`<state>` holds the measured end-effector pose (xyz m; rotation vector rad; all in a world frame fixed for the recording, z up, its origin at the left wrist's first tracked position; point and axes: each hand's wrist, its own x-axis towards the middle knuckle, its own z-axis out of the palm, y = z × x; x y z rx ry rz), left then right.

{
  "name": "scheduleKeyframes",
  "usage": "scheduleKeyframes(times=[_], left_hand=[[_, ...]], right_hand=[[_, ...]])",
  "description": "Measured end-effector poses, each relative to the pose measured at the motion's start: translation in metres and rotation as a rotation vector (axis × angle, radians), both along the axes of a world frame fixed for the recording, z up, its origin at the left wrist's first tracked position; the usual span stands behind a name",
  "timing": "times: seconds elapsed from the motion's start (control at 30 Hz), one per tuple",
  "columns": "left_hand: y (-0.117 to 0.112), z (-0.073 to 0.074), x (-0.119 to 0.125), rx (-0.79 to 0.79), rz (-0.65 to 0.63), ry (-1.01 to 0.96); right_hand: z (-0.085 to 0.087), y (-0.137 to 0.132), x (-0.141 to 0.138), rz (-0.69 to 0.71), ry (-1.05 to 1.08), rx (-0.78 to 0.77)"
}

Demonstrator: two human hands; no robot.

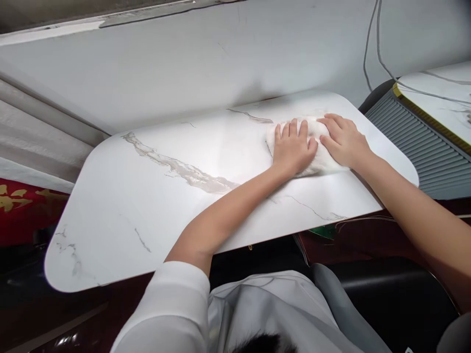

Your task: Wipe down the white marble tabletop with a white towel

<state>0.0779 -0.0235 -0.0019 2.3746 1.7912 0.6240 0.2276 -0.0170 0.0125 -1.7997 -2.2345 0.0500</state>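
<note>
A white cloth (318, 162) lies bunched on the right half of a white marble-patterned table (154, 206). My left hand (294, 149) rests flat on the cloth's left part, fingers spread and pointing toward the wall. On the cloth's right side, my right hand (346, 139) presses down with its fingers stretched out to the left and apart. Both hands touch the cloth from above and are close together. The cloth's underside is hidden.
A pale wall (184, 63) runs along the table's far edge. At the right are a grey ribbed panel (423, 137), another marble-patterned surface (441, 108) and hanging cables (378, 44). Grey-white fabric (40, 132) hangs at the left. A black seat (393, 289) is below the near edge.
</note>
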Motion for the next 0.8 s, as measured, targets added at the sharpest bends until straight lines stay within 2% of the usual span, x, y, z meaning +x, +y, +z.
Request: scheduleKeyframes(times=[0.23, 0.4, 0.6, 0.7, 0.8], left_hand=[[-0.088, -0.001, 0.015, 0.044, -0.077, 0.058], [-0.125, -0.003, 0.025, 0.093, -0.118, 0.056], [-0.133, -0.004, 0.032, 0.140, -0.160, 0.061], [-0.126, -0.003, 0.038, 0.134, -0.167, 0.050], [-0.114, -0.003, 0.046, 0.121, -0.159, 0.030]], right_hand=[[-0.005, -0.090, 0.026, 0.016, -0.038, 0.050], [-0.012, -0.133, 0.040, -0.030, -0.051, 0.099], [-0.016, -0.150, 0.046, -0.167, 0.008, 0.072], [-0.013, -0.144, 0.047, -0.282, 0.025, 0.024], [-0.006, -0.132, 0.048, -0.332, 0.025, -0.012]])
